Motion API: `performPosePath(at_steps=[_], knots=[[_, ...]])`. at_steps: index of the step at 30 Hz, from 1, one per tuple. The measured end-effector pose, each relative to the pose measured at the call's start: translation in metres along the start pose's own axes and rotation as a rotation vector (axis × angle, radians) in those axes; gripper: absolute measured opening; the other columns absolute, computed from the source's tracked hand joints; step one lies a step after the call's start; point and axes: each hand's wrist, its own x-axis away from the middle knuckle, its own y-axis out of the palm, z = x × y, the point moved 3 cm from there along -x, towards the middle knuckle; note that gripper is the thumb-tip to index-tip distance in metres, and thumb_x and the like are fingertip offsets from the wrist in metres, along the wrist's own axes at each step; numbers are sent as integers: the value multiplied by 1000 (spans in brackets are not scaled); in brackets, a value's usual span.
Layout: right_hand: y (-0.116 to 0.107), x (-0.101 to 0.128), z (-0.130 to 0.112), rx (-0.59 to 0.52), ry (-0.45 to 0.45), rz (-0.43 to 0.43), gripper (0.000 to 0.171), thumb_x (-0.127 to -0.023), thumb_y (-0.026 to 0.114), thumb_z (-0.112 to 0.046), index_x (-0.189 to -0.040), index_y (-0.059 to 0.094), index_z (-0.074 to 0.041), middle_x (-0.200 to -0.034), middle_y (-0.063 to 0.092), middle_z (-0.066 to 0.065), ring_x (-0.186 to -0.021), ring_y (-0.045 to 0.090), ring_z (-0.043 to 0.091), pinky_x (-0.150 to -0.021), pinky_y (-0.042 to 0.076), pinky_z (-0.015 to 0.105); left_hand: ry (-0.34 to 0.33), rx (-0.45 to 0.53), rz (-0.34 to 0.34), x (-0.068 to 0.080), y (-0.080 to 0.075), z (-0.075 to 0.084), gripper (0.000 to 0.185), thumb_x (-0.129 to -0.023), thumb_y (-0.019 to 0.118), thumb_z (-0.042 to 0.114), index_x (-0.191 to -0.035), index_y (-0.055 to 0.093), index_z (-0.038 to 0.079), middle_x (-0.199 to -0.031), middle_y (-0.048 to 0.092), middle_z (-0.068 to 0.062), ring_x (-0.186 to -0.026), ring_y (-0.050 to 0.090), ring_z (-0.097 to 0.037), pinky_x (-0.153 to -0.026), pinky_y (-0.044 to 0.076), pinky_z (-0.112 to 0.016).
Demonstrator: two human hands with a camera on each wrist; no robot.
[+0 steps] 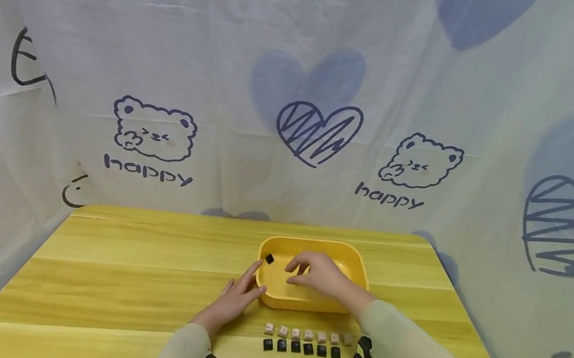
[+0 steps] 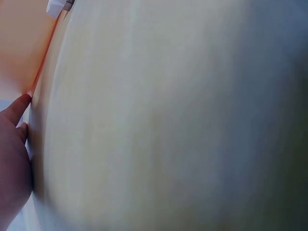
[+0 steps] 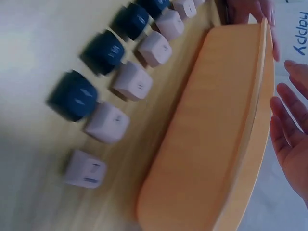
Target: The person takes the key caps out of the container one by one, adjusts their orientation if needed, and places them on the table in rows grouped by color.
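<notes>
A yellow plastic basin (image 1: 297, 304) stands on the table, with one black keycap (image 1: 269, 258) inside near its left end. My left hand (image 1: 233, 305) rests against the basin's left side, its fingers extended and touching the wall. Over the basin hovers my right hand (image 1: 322, 274), with its fingers loosely bent and a gap between thumb and fingertips. Nothing shows in the right hand in the right wrist view. In front of the basin lie a row of white keycaps (image 1: 308, 334) and, nearer me, a row of black keycaps (image 1: 309, 349).
The wooden table (image 1: 140, 281) extends to both sides of the basin. A pale printed cloth (image 1: 214, 71) hangs behind and beside it. The right forearm passes close to the right end of the keycap rows.
</notes>
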Motion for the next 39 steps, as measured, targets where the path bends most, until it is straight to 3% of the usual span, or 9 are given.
performPosePath(at_steps=[8,18,26,32,39], knots=[[0,-39,-5,17,-5,-120,17,-87,75,-14,-103,73,-9,-104,69,7,-82,62,18,-71,53,28,2,-16,7,0,-6,-3,67,-103,46,39,-158,12,24,-153,34,-20,-145,15,-36,-113,-10,-58],[4,-78,-5,251,-94,-226,24,-86,76,-11,-108,74,-4,-106,71,6,-85,62,16,-78,53,31,3,-2,-11,3,-5,-3,67,-103,46,40,-158,12,24,-153,33,-20,-145,16,-39,-112,-10,-59],[16,-94,-4,419,-131,-339,23,-87,76,-14,-109,76,-12,-107,71,-1,-100,64,18,-89,51,33,-5,18,-25,2,-2,-5,68,-103,46,43,-158,11,25,-153,34,-19,-146,4,-41,-111,-10,-62],[24,-98,-5,536,-194,-417,19,-88,74,-12,-107,76,-12,-105,71,0,-94,62,15,-85,51,32,20,23,-31,3,-1,-3,67,-104,45,41,-158,11,24,-153,34,-18,-146,15,-34,-112,-10,-60],[32,-107,2,566,-206,-429,24,-80,79,-7,-104,76,-10,-102,70,-3,-96,62,14,-87,50,28,21,8,-11,4,-5,0,66,-103,46,41,-158,12,25,-152,36,-17,-145,20,-33,-113,-9,-58]])
